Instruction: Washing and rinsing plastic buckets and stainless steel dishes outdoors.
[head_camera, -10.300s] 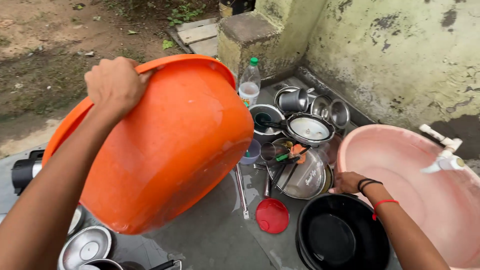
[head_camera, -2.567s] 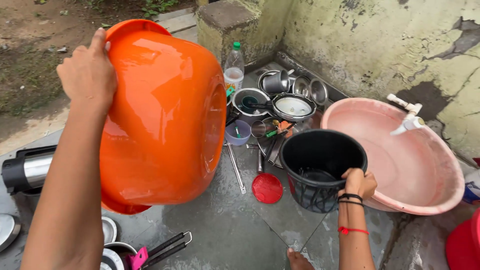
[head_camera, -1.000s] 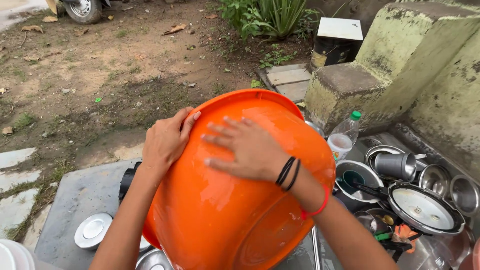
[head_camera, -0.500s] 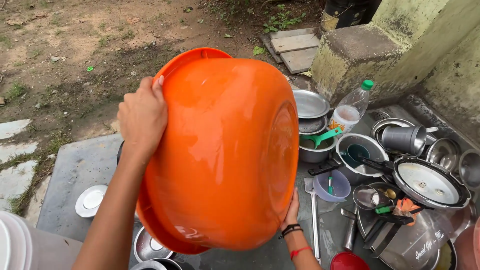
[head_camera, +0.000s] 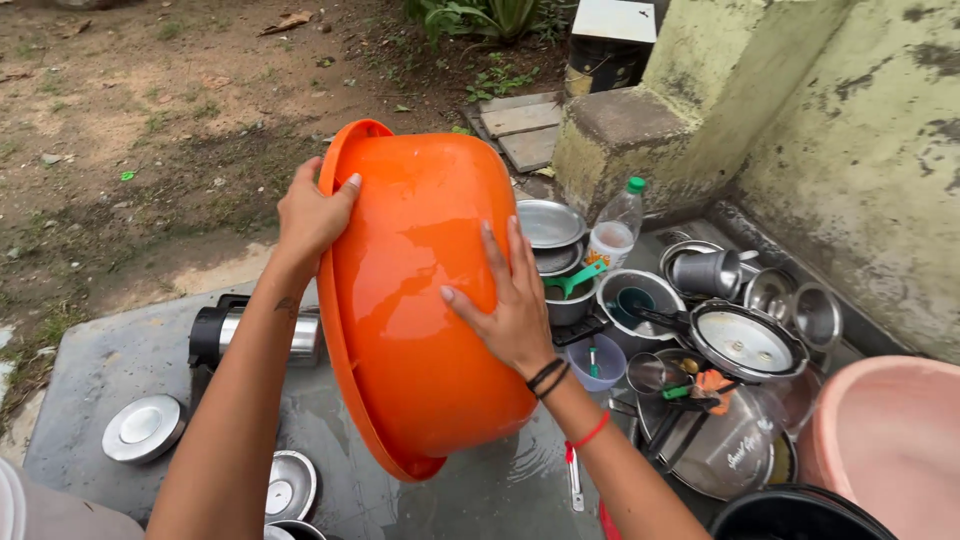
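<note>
Hands: two, both on one orange basin (head_camera: 420, 300), held on edge above the wet slab (head_camera: 120, 360). Left hand (head_camera: 312, 212) grasps its rim with fingers curled; right hand (head_camera: 505, 305) lies flat on the underside, fingers spread and unclenched. One plastic bottle (head_camera: 615, 228) with green cap stands behind. One steel flask (head_camera: 250, 337) lies left. Two steel lids (head_camera: 145, 430) rest near the left forearm. One pink tub (head_camera: 885, 440) sits right.

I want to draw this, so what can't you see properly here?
All in the head view:
- Inside of the orange tub: it faces away, with the left hand and right hand on its outside.
- Steel flask: partly behind the left arm.
- Pink basin and black bucket: cut off by the picture's edges.
</note>
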